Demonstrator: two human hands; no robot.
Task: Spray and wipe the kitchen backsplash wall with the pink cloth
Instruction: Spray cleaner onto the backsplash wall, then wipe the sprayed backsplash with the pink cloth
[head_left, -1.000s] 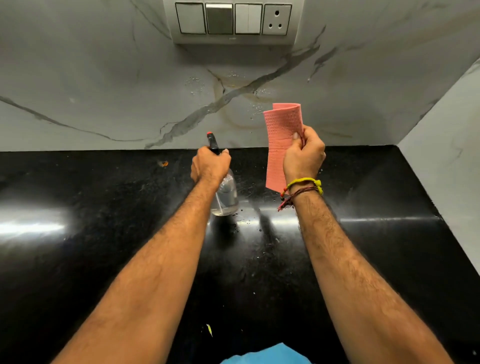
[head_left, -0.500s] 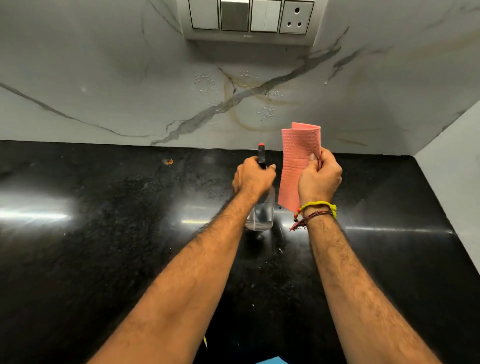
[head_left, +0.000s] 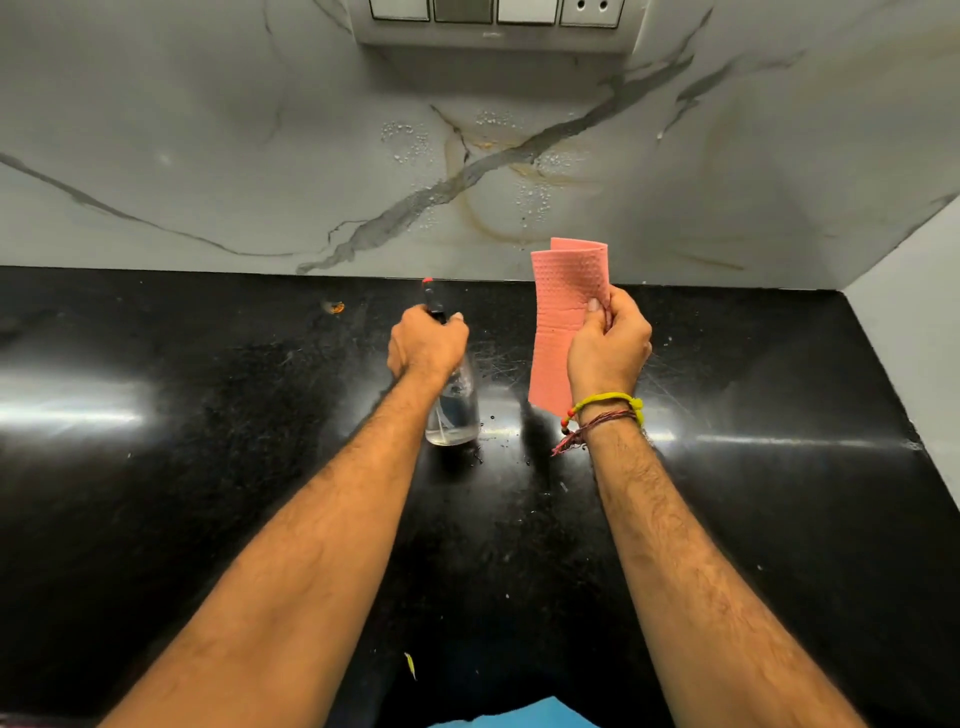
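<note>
Droplets (head_left: 410, 141) dotted the grey-veined white marble backsplash wall (head_left: 208, 156) under the switch panel (head_left: 493, 21). The left hand (head_left: 427, 345) was wrapped tight around the clear plastic spray bottle (head_left: 453, 410), nozzle aimed at the wall over the glossy black stone table (head_left: 208, 467). The right hand (head_left: 608, 345) pinched the folded pink cloth (head_left: 563, 312) upright, just right of the bottle.

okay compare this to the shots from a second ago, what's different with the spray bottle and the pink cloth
Little changed. The left hand went on gripping the spray bottle, whose base now looks to be at the black counter, though contact is hard to judge. The right hand kept the folded pink cloth upright, off the backsplash. Nothing was let go. The droplets on the wall remain unwiped; most of the shift is the camera tilting down.
</note>
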